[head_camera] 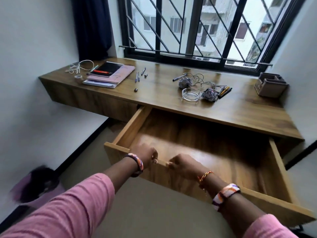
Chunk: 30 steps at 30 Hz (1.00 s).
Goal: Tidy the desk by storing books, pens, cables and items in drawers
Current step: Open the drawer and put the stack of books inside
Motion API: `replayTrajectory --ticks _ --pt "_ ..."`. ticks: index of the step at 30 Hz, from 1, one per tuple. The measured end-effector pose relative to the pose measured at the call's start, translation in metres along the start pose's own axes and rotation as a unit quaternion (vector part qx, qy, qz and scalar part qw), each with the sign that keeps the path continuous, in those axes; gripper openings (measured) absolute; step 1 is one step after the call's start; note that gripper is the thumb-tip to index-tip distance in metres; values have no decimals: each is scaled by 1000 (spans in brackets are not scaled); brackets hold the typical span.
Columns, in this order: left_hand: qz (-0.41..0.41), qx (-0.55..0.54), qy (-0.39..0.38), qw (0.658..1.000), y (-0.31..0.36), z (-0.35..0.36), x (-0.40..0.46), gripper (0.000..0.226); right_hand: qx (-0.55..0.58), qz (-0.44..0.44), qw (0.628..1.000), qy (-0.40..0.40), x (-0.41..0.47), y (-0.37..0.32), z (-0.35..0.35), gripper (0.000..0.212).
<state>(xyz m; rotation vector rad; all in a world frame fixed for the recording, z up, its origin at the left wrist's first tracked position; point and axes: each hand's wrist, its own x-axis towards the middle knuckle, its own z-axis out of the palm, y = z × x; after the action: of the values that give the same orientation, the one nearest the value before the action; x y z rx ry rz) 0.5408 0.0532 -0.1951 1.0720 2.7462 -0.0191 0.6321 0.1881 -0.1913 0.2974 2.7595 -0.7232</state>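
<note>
Drawer open, both hands on front edge.
Left hand [147, 156] and right hand [181, 164] grip the drawer [123, 129] front; books [109, 73], pens [139, 74] wait on the far surface [163, 98].

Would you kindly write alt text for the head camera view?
Both hands, left hand and right hand, grip the front edge of an open, empty wooden drawer under a desk. On the desk lie stacked notebooks, pens, cables and a glass ashtray.
</note>
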Motion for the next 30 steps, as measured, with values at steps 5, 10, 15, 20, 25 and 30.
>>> replayTrajectory --ticks 5,10,15,20,25,30 --pt "25 -18 -1 1000 -4 5 -44 23 -58 -5 998 6 -13 -13 26 25" --pt "42 -28 -8 999 -8 16 -80 22 -76 -3 997 13 -42 -32 45 30" --pt "61 -25 -20 998 -14 25 -117 21 -63 13 998 5 -69 -40 71 33" --pt "89 11 -23 996 -14 32 -131 22 -36 52 998 31 -79 -49 80 25" --pt "119 62 -20 991 -10 35 -131 25 -36 75 996 34 -81 -52 80 23" --pt "151 60 -10 987 -19 33 -122 18 -27 82 996 25 -82 -54 76 22"
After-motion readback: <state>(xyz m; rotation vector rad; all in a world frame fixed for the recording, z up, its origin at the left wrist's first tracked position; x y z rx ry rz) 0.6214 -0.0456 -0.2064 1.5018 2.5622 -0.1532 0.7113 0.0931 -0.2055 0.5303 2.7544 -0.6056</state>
